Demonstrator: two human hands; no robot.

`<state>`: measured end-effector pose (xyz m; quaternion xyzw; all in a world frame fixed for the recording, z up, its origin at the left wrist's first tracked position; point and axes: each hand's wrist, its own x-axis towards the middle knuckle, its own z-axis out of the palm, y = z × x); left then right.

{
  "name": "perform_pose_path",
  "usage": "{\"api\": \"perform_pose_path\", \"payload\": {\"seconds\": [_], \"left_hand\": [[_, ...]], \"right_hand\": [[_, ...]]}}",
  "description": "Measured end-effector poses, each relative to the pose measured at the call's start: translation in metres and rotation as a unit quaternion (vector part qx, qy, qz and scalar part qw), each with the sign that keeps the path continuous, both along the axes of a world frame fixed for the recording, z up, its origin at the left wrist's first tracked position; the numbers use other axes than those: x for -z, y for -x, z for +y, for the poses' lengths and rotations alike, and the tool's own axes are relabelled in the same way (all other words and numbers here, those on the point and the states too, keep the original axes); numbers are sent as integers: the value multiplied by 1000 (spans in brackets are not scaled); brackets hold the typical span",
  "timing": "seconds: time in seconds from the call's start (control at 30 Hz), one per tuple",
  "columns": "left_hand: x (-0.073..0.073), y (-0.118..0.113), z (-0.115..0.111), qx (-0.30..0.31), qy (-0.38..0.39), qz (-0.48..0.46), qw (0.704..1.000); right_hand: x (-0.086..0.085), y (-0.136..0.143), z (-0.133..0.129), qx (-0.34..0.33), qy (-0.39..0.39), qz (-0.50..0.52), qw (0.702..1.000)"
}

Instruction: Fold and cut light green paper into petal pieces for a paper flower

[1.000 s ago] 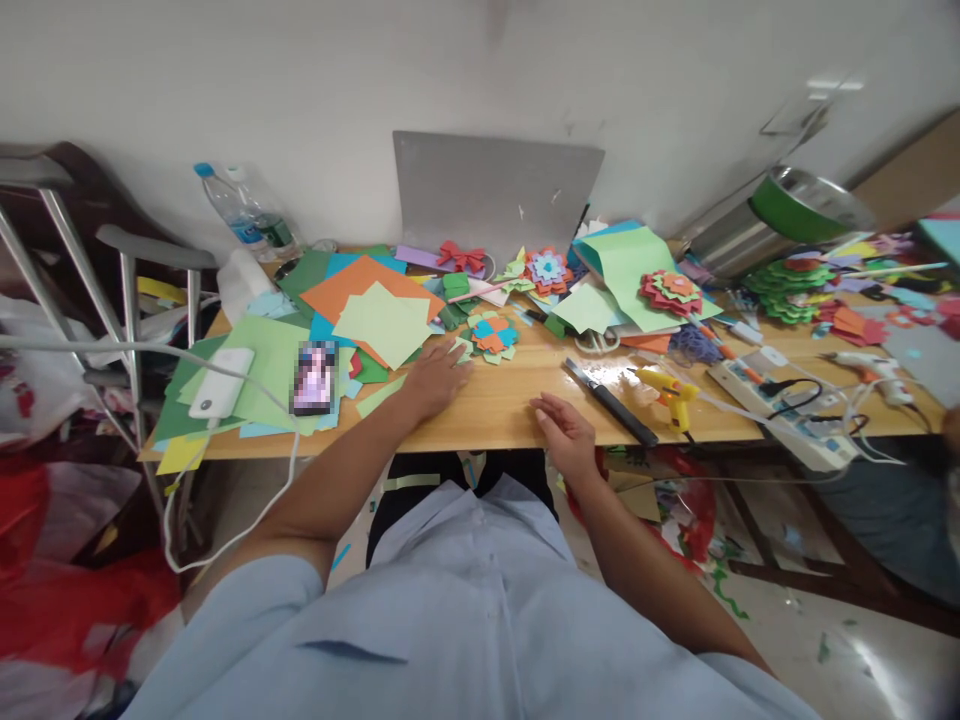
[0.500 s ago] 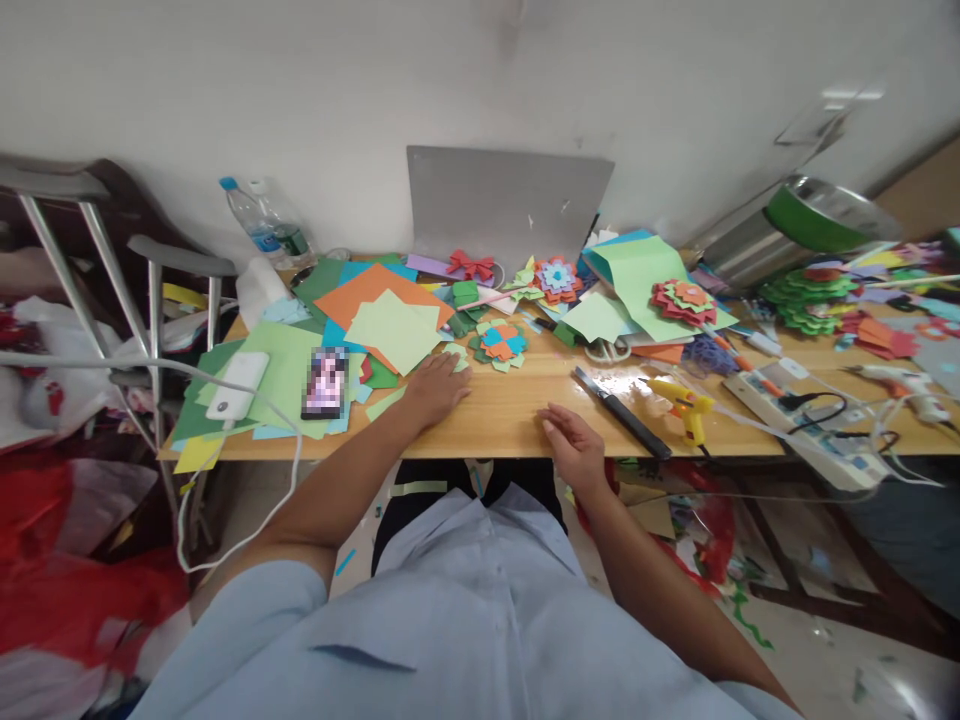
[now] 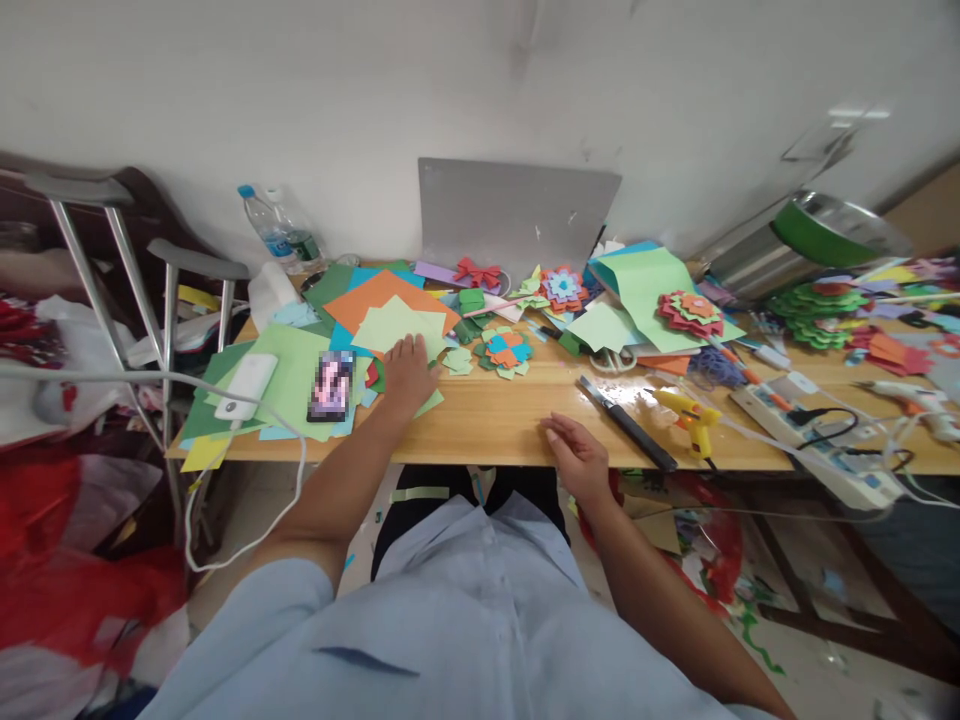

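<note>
My left hand (image 3: 411,378) lies palm down with its fingers stretched out, the fingertips at the lower edge of a pale green paper sheet (image 3: 397,325). That sheet rests on an orange sheet (image 3: 352,303). Just right of this hand are a pale green paper flower shape (image 3: 458,361) and a layered paper flower (image 3: 508,349) in blue, orange and green. At the table's front edge rests my right hand (image 3: 577,452), fingers loosely bent and nothing seen in them. Nearest to it lies a utility knife (image 3: 636,432), and beyond that a yellow glue gun (image 3: 691,418).
A phone (image 3: 331,386) and a white power bank (image 3: 247,387) lie on green paper at left, a cable hanging off the edge. A grey board (image 3: 517,215) leans on the wall. A power strip (image 3: 817,440) stands right, near a red-green paper flower (image 3: 690,312). Crutches (image 3: 112,270) stand left.
My left hand has moved left and away from me, off the pale green flower shape onto the paper sheets. My right hand stays at the table edge. The view has shifted slightly.
</note>
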<state>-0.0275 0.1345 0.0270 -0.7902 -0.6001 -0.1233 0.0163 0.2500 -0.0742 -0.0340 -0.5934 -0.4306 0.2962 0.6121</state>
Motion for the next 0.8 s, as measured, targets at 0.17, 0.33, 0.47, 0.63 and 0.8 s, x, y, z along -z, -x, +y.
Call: {"api": "perform_pose_path", "payload": {"seconds": [0.17,0.33,0.47,0.63,0.8], "left_hand": [[-3,6,6,-3,9,-1,1000],[-2,5,4,-4,16,0,1000],[0,2,4,-15,23,16,999],[-6,0,-1,-8,38,13,999],[-18,7,-1,-5,44,9,999]], "right_hand": [[-2,0,-1,-1,3,-14,1000],[-6,0,-3,1,2,-34,999],[-9,0,-5,5,7,-53,999],[-9,-1,-6,-4,12,-54,998],[-8,-1,-7,-2,17,-56,998]]}}
